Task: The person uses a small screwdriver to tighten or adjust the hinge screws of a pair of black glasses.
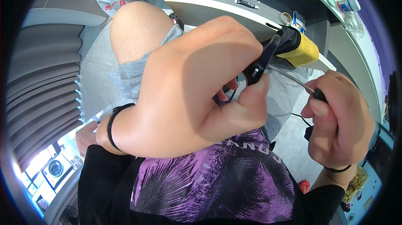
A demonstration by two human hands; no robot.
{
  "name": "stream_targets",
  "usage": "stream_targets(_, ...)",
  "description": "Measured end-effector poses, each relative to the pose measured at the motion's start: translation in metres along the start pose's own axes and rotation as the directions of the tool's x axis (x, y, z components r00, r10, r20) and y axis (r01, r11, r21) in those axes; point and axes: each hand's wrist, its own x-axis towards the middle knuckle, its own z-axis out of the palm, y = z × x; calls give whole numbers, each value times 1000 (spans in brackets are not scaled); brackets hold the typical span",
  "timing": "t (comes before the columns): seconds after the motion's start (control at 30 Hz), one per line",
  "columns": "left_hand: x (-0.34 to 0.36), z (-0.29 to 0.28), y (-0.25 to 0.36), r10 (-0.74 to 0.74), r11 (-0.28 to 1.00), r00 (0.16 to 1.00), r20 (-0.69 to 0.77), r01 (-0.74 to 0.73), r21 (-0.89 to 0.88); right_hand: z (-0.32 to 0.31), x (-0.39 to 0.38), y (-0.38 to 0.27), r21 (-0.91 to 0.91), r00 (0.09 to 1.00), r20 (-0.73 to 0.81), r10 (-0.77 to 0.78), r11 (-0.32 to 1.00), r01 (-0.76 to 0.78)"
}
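My left hand [197, 86], in the middle of the view with a dark bracelet at the wrist, grips a black hinged tool [259, 65] with a small metal screw on it; it looks like scissors or clippers. My right hand [337, 118], to the right, holds a screwdriver [293, 78] by its black handle. The screwdriver's thin shaft points up-left toward the tool; whether the tip touches it I cannot tell. Part of the tool is hidden by my left fingers.
An open drawer [209, 9] ahead holds small items. A black-and-yellow cloth [302, 51] hangs at its edge. A white bottle [348, 5] stands at upper right. My bare knee [136, 28] and a plastic bag [106, 3] are upper left; a grey pleated curtain [42, 78] hangs left.
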Motion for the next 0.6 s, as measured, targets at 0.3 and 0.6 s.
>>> stream_targets(0.3,1,6,-6,205,978,975,-91,-199,64,-8,3,-5,99,985,80,155,982,-162)
stream_targets(0.6,-2,6,-4,166,985,982,-86,-160,69,-6,4,-8,277,919,149,364,877,-392)
